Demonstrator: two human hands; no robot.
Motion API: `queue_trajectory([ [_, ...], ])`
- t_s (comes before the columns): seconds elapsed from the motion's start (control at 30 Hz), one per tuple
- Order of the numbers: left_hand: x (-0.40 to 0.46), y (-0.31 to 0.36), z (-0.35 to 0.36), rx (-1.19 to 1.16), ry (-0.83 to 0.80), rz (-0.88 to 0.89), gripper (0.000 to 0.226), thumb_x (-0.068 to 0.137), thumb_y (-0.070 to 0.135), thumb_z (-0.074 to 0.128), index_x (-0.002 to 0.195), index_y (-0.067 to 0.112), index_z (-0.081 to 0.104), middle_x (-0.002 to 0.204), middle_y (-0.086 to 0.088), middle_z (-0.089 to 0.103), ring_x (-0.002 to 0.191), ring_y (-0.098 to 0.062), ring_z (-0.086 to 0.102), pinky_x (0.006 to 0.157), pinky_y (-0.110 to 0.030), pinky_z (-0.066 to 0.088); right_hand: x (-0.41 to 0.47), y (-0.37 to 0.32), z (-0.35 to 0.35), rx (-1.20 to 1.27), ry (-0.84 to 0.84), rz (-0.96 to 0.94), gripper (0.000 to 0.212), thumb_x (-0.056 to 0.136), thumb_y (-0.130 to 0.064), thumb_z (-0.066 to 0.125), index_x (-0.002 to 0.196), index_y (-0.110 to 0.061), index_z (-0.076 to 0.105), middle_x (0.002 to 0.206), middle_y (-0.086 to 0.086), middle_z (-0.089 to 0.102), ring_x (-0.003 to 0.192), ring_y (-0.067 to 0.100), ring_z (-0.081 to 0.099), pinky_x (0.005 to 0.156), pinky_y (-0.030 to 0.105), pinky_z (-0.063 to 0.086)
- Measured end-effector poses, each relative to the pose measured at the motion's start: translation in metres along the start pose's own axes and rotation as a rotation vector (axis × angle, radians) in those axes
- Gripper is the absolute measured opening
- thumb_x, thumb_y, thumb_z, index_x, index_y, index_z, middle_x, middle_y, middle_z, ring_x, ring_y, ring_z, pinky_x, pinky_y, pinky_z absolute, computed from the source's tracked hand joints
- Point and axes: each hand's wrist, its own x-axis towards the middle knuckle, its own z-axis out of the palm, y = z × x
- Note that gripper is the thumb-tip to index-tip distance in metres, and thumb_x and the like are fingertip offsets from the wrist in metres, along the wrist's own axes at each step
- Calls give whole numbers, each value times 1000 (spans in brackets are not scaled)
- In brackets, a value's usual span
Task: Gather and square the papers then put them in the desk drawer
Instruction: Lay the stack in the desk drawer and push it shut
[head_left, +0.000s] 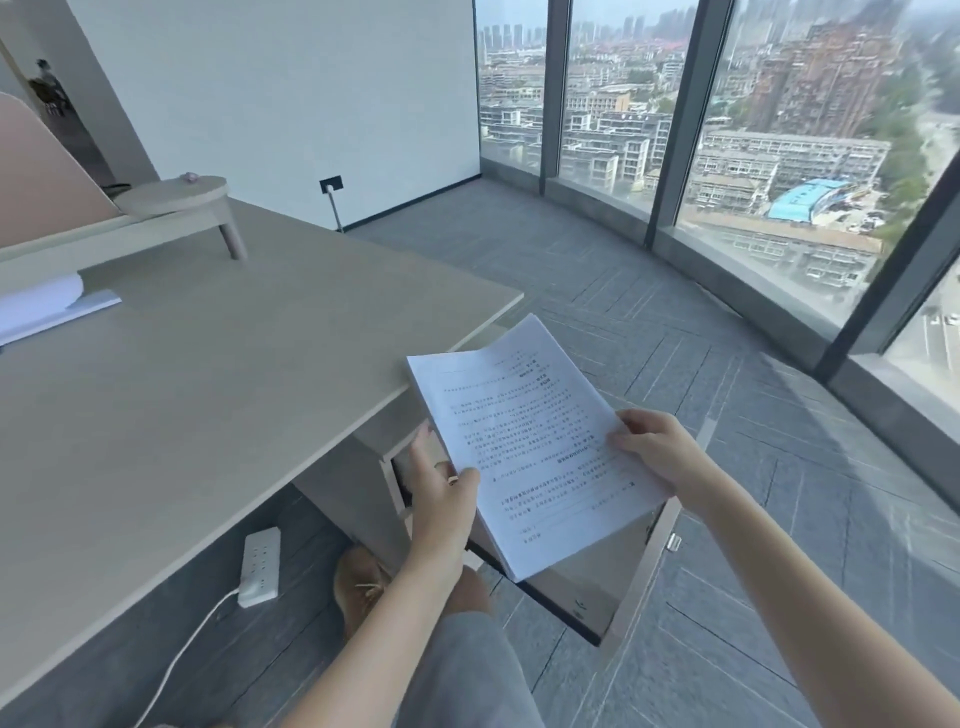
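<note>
- L hand: thumb lies on top of the papers at their left edge, other fingers spread loosely, going behind/under the sheets; narrow pinch on the stack, w/ a ring visible on one finger.
- R hand: fingers curled over the right edge of the papers, thumb side on the printed face, rest hidden under; closed on the stack, not wide.
- Papers: one thick-ish stack, printed side up, held in the air betw. both hands, tilted w/ far end up toward the desk corner. Far left corner overlaps the desk edge in view; can't tell if it touches.
- Stack edges look roughly aligned; near corner hangs below the L thumb, past both hands.
- Drawer: pulled open, right under the papers and below both sets of fingers; its inside is mostly hidden by the stack. Papers not in it yet.
- Further from the fingers, far left on the desk: more white sheets, well apart from both hands.
- On the floor below the L wrist: power strip w/ cord, and a brown shoe beside it.
</note>
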Motion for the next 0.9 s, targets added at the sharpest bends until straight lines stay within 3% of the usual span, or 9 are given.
queue_trajectory([
  [0.1,9,-13,7,97,-54,50,68,92,-1,51,142,40,31,115,3,69,104,-11,66,66,-14,50,12,12,-11,-30,18,-9,24,92,-1,64,112,-9,74,103,6,76,88,24,70,89,41,57],
  [0.2,18,-26,15,305,-91,108,41,92,8,56,125,31,58,107,6,70,87,-14,64,62,-8,47,26,24,-20,-59,41,-1,24,89,-2,69,111,-11,74,105,5,77,90,21,73,89,39,58],
  [0.27,24,-34,18,425,-105,118,28,92,16,60,118,24,68,93,9,70,75,-4,61,59,-6,44,37,30,-22,-109,38,-4,24,88,-2,70,109,-13,74,104,3,78,90,20,73,85,34,58],
  [0.33,30,-39,20,491,-138,111,29,94,24,59,121,19,70,103,9,73,80,5,62,70,-4,46,47,32,-19,-187,32,-8,25,87,-4,71,105,-20,73,96,-1,76,91,21,72,82,33,56],
  [0.43,40,-46,22,659,-297,112,44,97,41,51,130,16,66,125,4,71,108,-5,63,99,-24,49,64,34,-10,-347,21,-17,32,86,-9,71,113,-26,71,94,-3,71,92,21,67,78,30,50],
  [0.53,50,-56,24,878,-471,92,65,92,60,39,138,18,59,139,-3,62,132,-18,53,110,-38,42,84,38,-1,-469,-27,-34,34,87,-9,72,117,-24,69,100,6,72,93,26,65,66,26,47],
  [0.6,57,-61,26,1028,-518,90,73,90,68,32,141,21,55,143,-10,58,136,-28,46,111,-44,38,97,40,7,-573,-52,-46,35,87,-11,72,120,-20,69,109,10,74,103,29,67,73,28,49],
  [0.7,62,-62,32,1194,-607,133,70,96,62,27,146,18,49,147,-11,54,137,-31,41,113,-44,28,109,46,16,-685,-41,-44,32,87,-11,70,118,-14,73,116,7,76,112,27,68,91,33,52],
  [0.9,76,-78,43,1470,-723,217,71,95,64,19,145,22,46,143,-9,59,138,-29,43,117,-52,19,123,65,25,-797,-6,13,27,84,-10,67,109,-15,73,107,9,73,102,30,67,85,40,57],
])
